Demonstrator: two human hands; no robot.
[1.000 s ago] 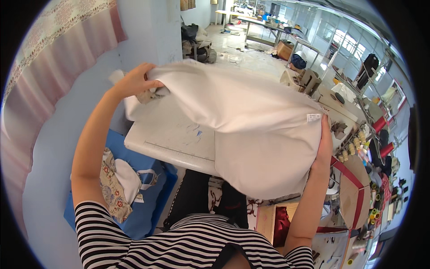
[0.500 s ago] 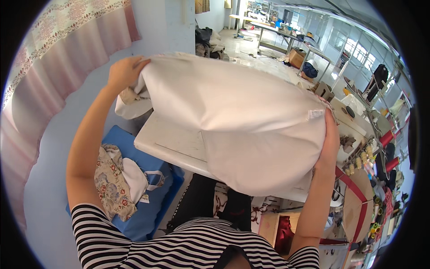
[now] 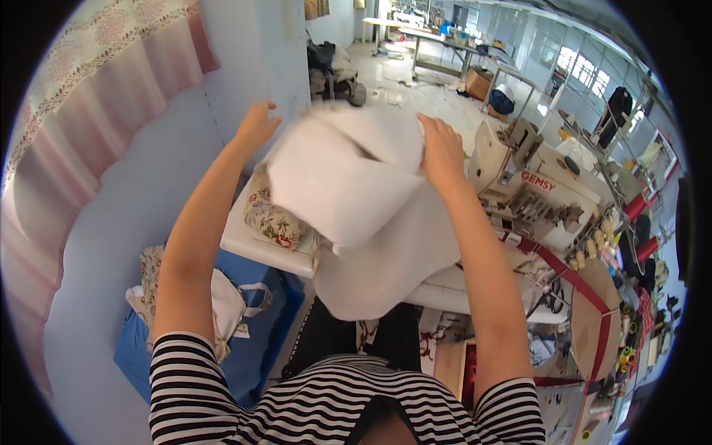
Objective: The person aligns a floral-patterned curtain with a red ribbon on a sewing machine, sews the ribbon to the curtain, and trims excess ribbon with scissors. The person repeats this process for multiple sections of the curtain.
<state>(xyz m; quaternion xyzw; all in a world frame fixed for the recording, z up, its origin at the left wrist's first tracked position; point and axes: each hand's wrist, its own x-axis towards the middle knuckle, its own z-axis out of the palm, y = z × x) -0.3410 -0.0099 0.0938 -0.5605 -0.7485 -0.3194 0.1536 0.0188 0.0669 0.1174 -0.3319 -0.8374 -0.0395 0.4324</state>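
A large piece of white fabric (image 3: 345, 182) is bunched and folded in the air over a white sewing table (image 3: 297, 261), blurred along its top edge. My left hand (image 3: 257, 124) is open beside the fabric's upper left, fingers apart and with a gap between them and the cloth. My right hand (image 3: 443, 153) grips the upper right edge of the fabric; part of its fingertips is hidden behind the cloth. Floral cloth (image 3: 276, 221) shows at the left end of the table, under the white part; whether it belongs to the same piece I cannot tell. The fabric's lower part hangs over the table's front edge.
A sewing machine (image 3: 545, 178) with thread cones (image 3: 586, 252) stands right of the fabric. Floral and white cloth pieces (image 3: 226, 300) lie on a blue covered container (image 3: 273, 326) at lower left. A pink curtain (image 3: 96, 119) hangs along the left wall.
The fabric, stretched wide between both hands before, is now bunched toward the middle. My left hand has let go and moved right; my right hand has moved left and up. Floral cloth has come into view.
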